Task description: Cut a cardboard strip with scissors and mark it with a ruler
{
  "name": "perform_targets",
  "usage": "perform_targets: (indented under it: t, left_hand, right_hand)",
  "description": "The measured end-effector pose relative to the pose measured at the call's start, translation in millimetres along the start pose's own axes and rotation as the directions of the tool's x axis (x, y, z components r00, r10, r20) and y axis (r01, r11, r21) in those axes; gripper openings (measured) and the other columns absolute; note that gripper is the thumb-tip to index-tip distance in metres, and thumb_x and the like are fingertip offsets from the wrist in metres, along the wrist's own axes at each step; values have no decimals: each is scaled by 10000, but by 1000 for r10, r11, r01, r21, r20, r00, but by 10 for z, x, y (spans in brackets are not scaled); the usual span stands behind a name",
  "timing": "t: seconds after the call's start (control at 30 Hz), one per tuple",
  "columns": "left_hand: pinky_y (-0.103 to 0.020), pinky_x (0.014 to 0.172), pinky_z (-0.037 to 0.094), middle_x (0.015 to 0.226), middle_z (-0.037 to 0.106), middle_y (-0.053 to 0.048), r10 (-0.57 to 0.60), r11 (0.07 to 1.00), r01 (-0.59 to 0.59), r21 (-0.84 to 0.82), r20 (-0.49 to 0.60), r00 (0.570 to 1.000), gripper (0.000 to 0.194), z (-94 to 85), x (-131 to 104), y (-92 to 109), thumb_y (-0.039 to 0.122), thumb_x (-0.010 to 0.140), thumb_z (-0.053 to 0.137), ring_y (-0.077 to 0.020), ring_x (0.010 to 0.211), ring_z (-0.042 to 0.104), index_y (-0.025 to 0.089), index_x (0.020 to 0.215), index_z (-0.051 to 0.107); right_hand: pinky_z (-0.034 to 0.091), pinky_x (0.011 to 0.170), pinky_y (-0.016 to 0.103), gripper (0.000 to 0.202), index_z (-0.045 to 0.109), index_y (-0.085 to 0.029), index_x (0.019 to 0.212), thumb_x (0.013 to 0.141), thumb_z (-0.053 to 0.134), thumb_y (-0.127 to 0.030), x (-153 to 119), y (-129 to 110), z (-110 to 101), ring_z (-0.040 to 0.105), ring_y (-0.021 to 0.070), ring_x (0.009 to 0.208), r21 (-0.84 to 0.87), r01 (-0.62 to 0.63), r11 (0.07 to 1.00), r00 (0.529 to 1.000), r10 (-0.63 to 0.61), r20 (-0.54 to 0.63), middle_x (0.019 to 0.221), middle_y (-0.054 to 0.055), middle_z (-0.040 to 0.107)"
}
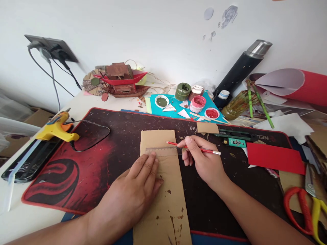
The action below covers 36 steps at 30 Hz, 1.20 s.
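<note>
A strip of brown cardboard lies lengthwise before me, torn and stained brown near its lower end. Across its upper part rests a clear ruler. My left hand lies flat on the cardboard with fingers stretched out, the fingertips pressing the ruler's left end. Pinched in my right hand is a red pencil, its tip over the cardboard just above the ruler. That hand hovers by the ruler's right end.
A black and red mat lies beneath. Left is a yellow glue gun. Model boats, paint jars and a thermos stand behind. A utility knife, lighter, red card and scissors lie right.
</note>
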<state>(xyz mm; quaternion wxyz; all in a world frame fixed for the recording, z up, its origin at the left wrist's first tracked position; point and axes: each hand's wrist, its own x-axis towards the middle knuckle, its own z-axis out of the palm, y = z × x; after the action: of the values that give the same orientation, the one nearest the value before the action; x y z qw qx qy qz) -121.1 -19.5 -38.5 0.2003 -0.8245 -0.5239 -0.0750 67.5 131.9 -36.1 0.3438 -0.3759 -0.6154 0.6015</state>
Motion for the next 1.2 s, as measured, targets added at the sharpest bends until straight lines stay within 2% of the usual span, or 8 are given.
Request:
perform_targets:
  t: [0.2,0.43,0.67,1.2]
  left_hand:
    - [-460,1052,648,1360,766,-241,5,1000,-5,-8,-3,1000,394,15,3,-6,158,1140,434,-361,1275,755,-48,1304,727]
    - [-444,1130,590,1392,754,-242,-18,999,18,-33,-5,1000,366,30,-28,0,177,1121,514,-337,1331,718,-33,1343,714]
    - [-450,1092,616,1377,763,-233,-10,1000,10,4,-2,1000,390,35,-21,-3,170,1130,460,-343,1293,739,-43,1330,719]
    - [-445,1112,609,1412,749,-226,-29,999,30,-41,17,999,376,55,-55,-3,193,1124,505,-337,1337,716,-8,1361,718]
  right_hand:
    - [450,459,255,487,796,-199,870,1030,690,-647,-2,-3,2,586,126,471,-3,1,1000,1000,-1,-2,608,-8,658]
    - [450,440,253,520,780,-203,834,1017,687,-681,-1,-25,5,572,129,437,-14,10,1000,1000,-11,-21,543,-21,617]
    - [420,410,244,590,749,-203,780,997,671,-746,-5,-37,3,565,131,398,-11,-2,1000,999,1,-48,487,-28,573]
    - [450,429,254,585,752,-205,781,997,671,-742,6,-19,5,560,136,407,-11,-18,1000,999,18,-38,486,-23,578]
